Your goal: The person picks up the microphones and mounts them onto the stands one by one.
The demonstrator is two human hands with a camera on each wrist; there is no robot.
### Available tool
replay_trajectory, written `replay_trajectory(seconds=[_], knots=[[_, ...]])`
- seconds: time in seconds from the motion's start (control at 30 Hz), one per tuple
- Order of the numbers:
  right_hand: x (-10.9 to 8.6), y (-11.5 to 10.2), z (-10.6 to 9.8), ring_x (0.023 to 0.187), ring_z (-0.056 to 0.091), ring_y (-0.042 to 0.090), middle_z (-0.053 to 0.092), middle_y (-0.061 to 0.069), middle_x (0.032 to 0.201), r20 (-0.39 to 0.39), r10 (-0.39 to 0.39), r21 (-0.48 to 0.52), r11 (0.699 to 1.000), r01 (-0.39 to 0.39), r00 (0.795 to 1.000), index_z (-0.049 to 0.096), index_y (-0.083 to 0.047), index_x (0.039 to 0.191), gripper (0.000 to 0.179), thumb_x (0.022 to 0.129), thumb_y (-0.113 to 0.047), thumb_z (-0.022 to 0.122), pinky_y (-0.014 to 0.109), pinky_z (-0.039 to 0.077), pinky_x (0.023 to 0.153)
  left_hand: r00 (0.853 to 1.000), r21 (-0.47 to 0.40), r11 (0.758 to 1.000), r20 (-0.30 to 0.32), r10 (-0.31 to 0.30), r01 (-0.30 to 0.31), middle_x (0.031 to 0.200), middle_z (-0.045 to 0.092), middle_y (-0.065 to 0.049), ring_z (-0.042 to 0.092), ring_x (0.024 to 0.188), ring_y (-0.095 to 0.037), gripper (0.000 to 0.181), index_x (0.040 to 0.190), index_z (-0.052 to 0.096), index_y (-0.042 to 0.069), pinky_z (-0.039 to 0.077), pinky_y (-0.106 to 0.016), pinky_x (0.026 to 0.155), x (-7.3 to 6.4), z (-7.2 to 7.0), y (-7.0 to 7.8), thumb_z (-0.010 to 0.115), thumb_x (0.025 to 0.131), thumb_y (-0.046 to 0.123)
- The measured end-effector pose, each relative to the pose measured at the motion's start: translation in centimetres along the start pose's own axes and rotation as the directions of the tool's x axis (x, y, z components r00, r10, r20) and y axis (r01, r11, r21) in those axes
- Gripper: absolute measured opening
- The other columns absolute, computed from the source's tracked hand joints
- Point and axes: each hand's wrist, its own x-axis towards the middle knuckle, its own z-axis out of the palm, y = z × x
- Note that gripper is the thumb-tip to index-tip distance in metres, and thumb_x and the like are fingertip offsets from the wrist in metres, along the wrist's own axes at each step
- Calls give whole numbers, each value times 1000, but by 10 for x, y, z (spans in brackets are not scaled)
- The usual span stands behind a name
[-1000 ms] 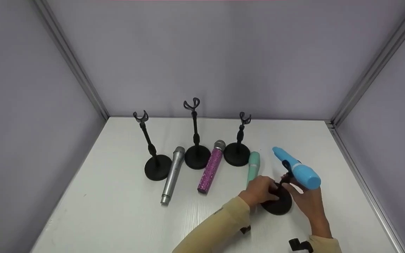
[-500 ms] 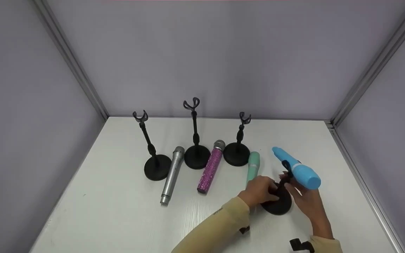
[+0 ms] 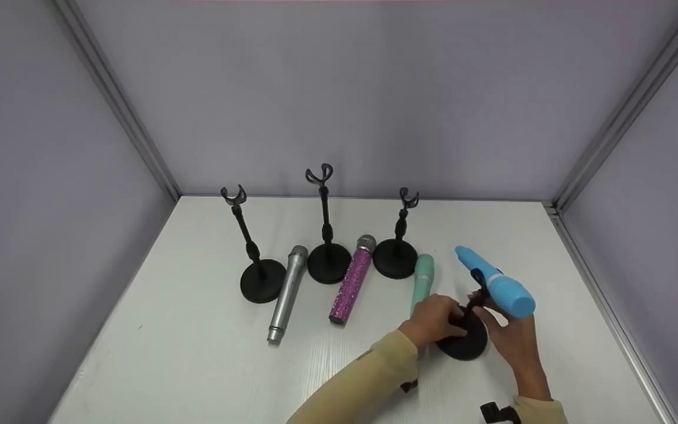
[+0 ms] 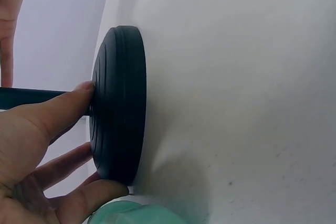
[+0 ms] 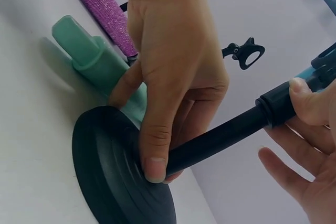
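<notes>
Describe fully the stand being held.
The stand is black and looks plastic: a ridged round base, a straight pole, a collar and, on top, a clip bearing a blue microphone. It is at the right of the table, pole upward; the left hand grips the base, the right hand holds the stand near the collar.

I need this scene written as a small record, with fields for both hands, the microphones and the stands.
Left hand: grips the round base of the nearest stand
Right hand: holds the pole of the same stand, below its clip
Blue microphone: held in that clip
Silver microphone, pink microphone, green microphone: lying on the table
Left stand, middle stand, right stand: standing, no microphone in their clips
</notes>
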Motion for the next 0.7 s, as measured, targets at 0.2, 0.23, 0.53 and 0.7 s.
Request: replay_trajectory(seconds=[0.2,0.23,0.53,0.7], knots=[[1,-28,5,92,75,-1,73,26,101,-66,-45,-52,998,41,997,60,16,121,53,71,29,74,10,54,89,1000,-23,999,6,-24,24,107,77,13,62,92,3,30,113,81,23,51,-12,81,-1,-1,2,86,85,34],[1,-33,5,91,75,-1,74,25,101,-78,-43,-53,998,39,996,60,16,120,52,71,29,74,10,54,89,1000,-28,999,6,-28,28,106,77,13,61,91,3,30,113,81,23,51,-12,81,-1,-1,3,85,86,33],[-1,-32,11,89,74,-3,76,26,99,-152,-45,-52,998,38,987,61,17,119,51,71,27,74,10,53,90,999,-2,1000,-27,-30,30,101,77,14,60,89,3,26,108,82,25,48,-12,76,0,-1,2,86,84,35],[-8,-11,11,83,74,-2,79,18,97,-176,-41,-120,993,20,983,64,13,118,51,70,25,77,7,52,86,999,3,999,-18,-34,34,101,77,15,59,88,4,25,107,82,25,48,-11,76,-2,2,2,87,84,34]])
